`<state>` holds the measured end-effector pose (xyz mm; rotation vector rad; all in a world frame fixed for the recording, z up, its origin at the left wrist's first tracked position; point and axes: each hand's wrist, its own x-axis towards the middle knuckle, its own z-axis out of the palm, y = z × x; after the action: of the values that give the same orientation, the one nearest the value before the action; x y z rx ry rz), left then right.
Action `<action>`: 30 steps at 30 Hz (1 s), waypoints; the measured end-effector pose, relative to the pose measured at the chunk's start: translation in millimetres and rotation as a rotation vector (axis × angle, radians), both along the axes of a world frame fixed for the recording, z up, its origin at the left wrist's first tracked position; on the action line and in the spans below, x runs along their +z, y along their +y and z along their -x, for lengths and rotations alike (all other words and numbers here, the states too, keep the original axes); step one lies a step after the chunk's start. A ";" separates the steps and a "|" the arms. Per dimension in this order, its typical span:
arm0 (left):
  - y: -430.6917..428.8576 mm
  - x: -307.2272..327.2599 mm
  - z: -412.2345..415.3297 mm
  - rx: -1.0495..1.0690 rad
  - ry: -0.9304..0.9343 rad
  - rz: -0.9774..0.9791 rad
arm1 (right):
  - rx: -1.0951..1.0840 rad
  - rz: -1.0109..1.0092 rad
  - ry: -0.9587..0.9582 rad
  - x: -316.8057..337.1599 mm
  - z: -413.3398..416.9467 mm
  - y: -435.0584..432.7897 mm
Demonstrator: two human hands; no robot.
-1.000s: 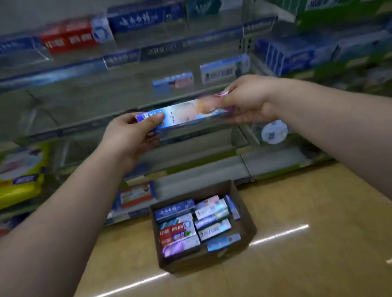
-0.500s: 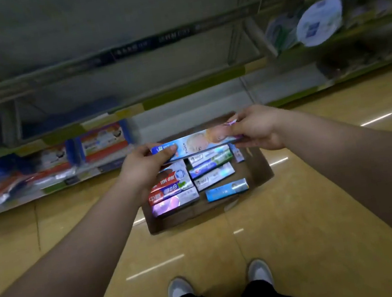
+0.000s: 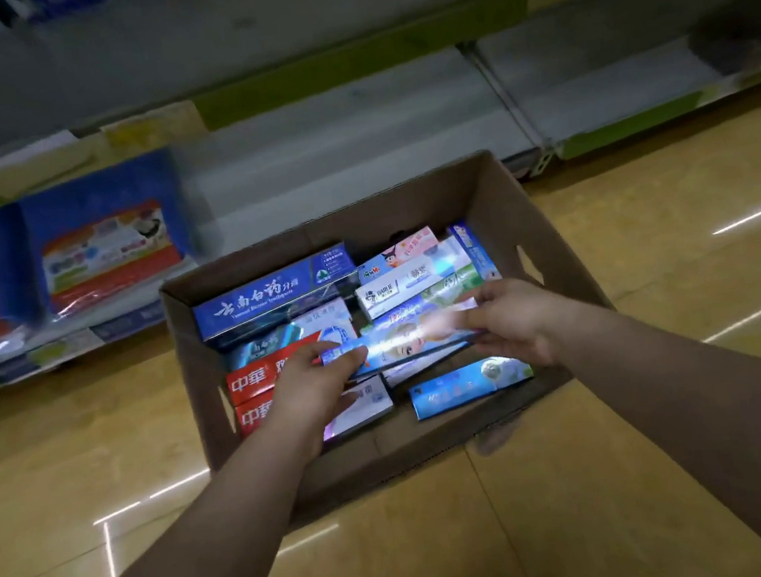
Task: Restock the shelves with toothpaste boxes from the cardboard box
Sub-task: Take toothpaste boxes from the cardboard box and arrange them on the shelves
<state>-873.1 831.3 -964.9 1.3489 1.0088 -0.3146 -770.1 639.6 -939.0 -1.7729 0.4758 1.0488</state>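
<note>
Lowered over the cardboard box (image 3: 405, 205) at mid-frame, the toothpaste box (image 3: 406, 341) is pinched at each end by the left hand (image 3: 319, 389) and right hand (image 3: 514, 317); its print is blurred.

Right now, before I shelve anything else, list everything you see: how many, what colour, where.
cardboard box: one, brown, on the floor by the shelf
held toothpaste box: one, light blue, over the cardboard box
dark blue toothpaste box: one, inside, back left
red toothpaste boxes: two, inside, left
white toothpaste box: one, inside, back right
pale blue toothpaste box: one, inside, front right
other toothpaste boxes: several, mixed colours, partly hidden
blue packs: two, blue and red, bottom shelf, left
shelf: one, grey, green edge, behind
floor: tan, glossy
left hand: one, grips held box's left end
right hand: one, grips its right end
</note>
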 end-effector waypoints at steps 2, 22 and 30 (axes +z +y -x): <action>-1.9 -27.8 -5.6 -0.046 -0.008 -0.034 | -0.034 0.005 0.000 -27.8 -6.0 -0.3; -56.0 -113.9 -29.4 -0.314 -0.339 -0.281 | -0.370 0.014 0.024 -121.6 -25.5 -46.7; -81.1 -109.5 -55.8 0.354 -0.266 0.360 | -0.078 0.131 0.066 -129.7 -35.7 -50.8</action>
<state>-817.3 750.2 -1074.4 0.8424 0.8959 -0.0416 -734.3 588.8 -1068.7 -1.8233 0.6627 1.0446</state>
